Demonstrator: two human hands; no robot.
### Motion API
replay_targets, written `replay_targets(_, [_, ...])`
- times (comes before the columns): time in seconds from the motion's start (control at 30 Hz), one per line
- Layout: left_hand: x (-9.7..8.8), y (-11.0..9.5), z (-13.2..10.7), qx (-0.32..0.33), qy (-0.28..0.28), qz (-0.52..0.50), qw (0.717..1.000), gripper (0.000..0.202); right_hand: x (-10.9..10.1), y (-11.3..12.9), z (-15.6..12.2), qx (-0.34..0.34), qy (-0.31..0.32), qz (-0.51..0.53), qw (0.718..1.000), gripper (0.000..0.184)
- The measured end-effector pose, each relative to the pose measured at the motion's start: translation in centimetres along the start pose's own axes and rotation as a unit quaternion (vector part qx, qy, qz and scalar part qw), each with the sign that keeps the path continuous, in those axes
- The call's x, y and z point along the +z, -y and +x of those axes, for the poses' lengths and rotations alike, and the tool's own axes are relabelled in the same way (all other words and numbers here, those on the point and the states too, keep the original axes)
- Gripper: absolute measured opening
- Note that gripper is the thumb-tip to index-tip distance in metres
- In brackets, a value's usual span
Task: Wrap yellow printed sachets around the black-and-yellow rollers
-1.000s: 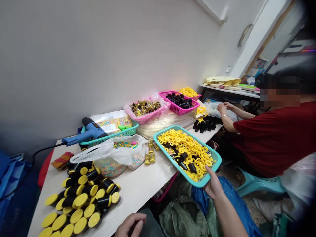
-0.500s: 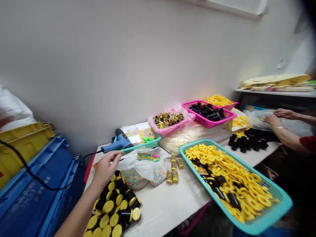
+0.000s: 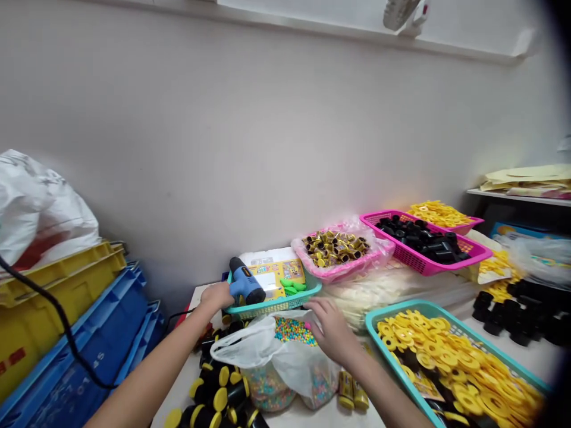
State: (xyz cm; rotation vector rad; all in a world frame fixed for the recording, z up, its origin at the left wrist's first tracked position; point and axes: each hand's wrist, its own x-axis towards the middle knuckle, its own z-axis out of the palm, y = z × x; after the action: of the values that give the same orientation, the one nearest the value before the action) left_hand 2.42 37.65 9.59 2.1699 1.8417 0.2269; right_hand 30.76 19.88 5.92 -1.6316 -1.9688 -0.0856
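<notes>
My left hand point(image 3: 217, 295) is closed round the front end of a blue heat gun point(image 3: 246, 284). The gun lies in a small teal basket point(image 3: 272, 307) together with a yellow printed box point(image 3: 279, 274). My right hand point(image 3: 331, 330) lies flat with fingers stretched out on a clear plastic bag of coloured beads point(image 3: 285, 356), its fingertips near the small basket's right corner. Black tubes with yellow caps point(image 3: 218, 392) lie in a heap below my left forearm.
A large teal tray of yellow rings point(image 3: 450, 362) sits at the right. Behind are a pink basket of gold pieces point(image 3: 339, 252), a pink basket of black tubes point(image 3: 423, 244) and loose black tubes point(image 3: 513, 309). Blue and yellow crates point(image 3: 66, 333) stand at the left, crossed by a black cable point(image 3: 49, 309).
The view has swung left and the other person is out of sight. My left hand moved from above the bag onto the heat gun. My right hand left the large tray and now rests on the bead bag.
</notes>
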Motion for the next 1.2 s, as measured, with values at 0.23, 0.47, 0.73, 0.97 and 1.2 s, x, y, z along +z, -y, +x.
replay_targets(0.23, [-3.8, 3.7, -2.0, -0.035, -0.031, -0.096, 0.994, 0.014, 5.1, -2.3, 9.9, -0.030, 0.234, -0.151, 0.960, 0.025])
replay_targets(0.47, [-7.1, 5.4, -9.1, -0.055, -0.148, -0.196, 0.968, 0.029, 3.7, -1.9, 11.7, -0.033, 0.229, -0.163, 0.959, 0.021])
replay_targets(0.73, [-7.9, 7.0, -12.2, -0.062, -0.217, -0.313, 0.923, 0.041, 0.2, 0.8, 10.2, 0.005, 0.171, -0.172, 0.970, 0.023])
replay_targets(0.97, [-5.2, 5.1, -12.3, -0.107, -0.123, -0.494, 0.854, 0.043, -3.9, 3.3, 5.5, -0.027, 0.126, -0.160, 0.979, 0.017])
replay_targets(1.2, [-1.7, 3.3, -16.2, -0.139, -0.027, -0.641, 0.754, 0.039, -5.9, 5.3, -4.5, -0.193, 0.032, -0.120, 0.973, 0.019])
